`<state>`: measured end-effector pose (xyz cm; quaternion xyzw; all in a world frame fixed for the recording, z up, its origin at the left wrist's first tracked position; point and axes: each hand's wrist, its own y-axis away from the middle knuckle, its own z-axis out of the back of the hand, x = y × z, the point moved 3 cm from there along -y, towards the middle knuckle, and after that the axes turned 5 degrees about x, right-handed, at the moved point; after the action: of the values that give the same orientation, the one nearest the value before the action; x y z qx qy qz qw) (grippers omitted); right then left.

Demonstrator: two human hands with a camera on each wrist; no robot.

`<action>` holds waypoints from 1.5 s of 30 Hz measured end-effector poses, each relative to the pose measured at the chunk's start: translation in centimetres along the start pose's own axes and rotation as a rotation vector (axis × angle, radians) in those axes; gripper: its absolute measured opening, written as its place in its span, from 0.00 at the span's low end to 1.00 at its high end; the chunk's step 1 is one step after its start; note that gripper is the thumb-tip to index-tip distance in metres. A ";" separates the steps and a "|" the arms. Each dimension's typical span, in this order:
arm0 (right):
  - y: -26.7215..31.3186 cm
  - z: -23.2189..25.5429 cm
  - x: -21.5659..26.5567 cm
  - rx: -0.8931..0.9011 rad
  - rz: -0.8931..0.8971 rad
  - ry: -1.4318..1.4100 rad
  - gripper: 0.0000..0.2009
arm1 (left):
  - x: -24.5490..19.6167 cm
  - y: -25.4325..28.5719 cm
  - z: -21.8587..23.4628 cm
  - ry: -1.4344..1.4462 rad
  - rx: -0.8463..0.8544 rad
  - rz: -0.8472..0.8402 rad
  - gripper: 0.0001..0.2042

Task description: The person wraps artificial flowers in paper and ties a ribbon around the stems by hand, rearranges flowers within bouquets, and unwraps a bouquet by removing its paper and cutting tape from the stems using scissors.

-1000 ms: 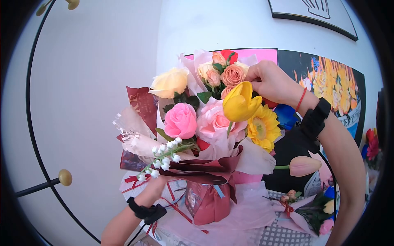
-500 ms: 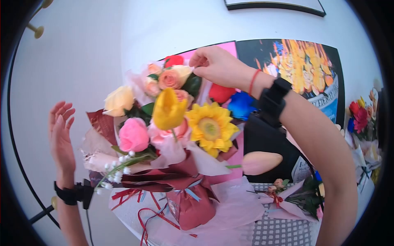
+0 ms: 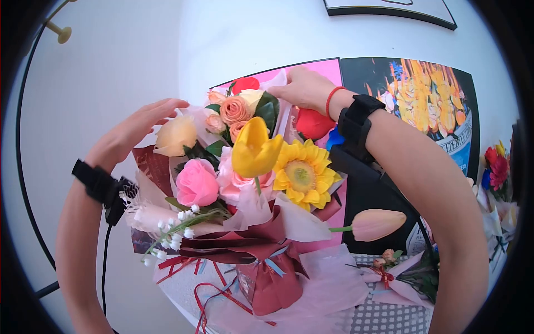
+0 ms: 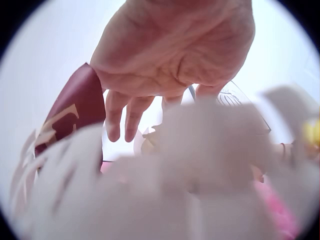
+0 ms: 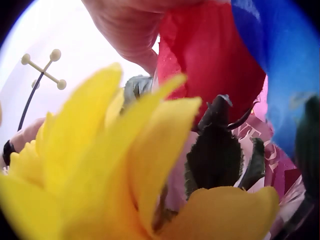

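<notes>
A large bouquet in dark red wrapping paper [image 3: 245, 239] stands upright, with a sunflower [image 3: 301, 173], a yellow tulip [image 3: 256, 147], a pink rose [image 3: 197, 182] and small peach roses [image 3: 235, 109]. At its back, my right hand [image 3: 308, 91] pinches the edge of the pale pink tissue paper [image 3: 281, 78] between thumb and fingers. Just below that hand is a red rose [image 5: 210, 60], and a blue flower [image 5: 275, 60] is beside it. My left hand [image 3: 130, 125] reaches over the upper left, fingers extended behind the cream rose [image 3: 177, 136]. Its palm shows bare in the left wrist view.
White bell flowers [image 3: 175, 236] and a pale pink tulip [image 3: 379, 225] stick out at the bouquet's sides. Red ribbons [image 3: 222, 298] trail over the table. A smaller wrapped bouquet [image 3: 400, 278] lies to the right. A flower picture [image 3: 428, 106] leans on the wall.
My left hand has left the bouquet's lower left, swung out to the side, then come up to its upper left. The right hand has shifted along the back paper, away from the peach roses.
</notes>
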<state>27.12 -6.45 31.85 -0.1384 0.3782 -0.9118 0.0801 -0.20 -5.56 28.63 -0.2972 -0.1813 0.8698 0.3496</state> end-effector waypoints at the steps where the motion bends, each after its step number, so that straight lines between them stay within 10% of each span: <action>1: -0.8 -0.4 -0.5 0.016 -0.016 0.031 0.20 | 0.0 -0.4 -0.2 0.007 0.029 -0.006 0.29; 11: 0.4 0.0 -6.9 0.061 -0.118 -0.021 0.12 | 2.1 0.5 -0.3 0.029 -0.223 0.224 0.31; 22: 1.8 0.5 -4.0 -0.117 -0.018 0.186 0.25 | -1.5 0.3 -0.9 -0.027 -0.035 -0.079 0.23; 27: 3.4 0.8 -0.2 -0.595 0.984 0.578 0.21 | -3.1 0.7 -1.4 -0.106 -0.075 -0.362 0.21; 30: 2.9 0.7 1.2 -0.079 0.690 0.407 0.19 | -4.9 0.7 -2.4 -0.141 0.032 -0.410 0.20; 32: 2.8 0.1 1.4 -0.096 0.685 0.365 0.15 | -5.4 0.2 -3.4 -0.053 0.259 -0.355 0.20; 39: 3.3 0.4 0.6 -0.116 0.550 0.439 0.10 | -5.3 0.1 -3.2 -0.223 0.232 -0.152 0.21; 45: 3.6 0.3 0.7 -0.026 0.515 0.325 0.11 | -5.6 0.2 -3.4 -0.116 0.230 -0.318 0.23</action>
<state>26.73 -9.34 29.66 0.1084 0.4203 -0.8668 0.2454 5.15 -9.38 28.09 -0.1726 -0.1452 0.8343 0.5031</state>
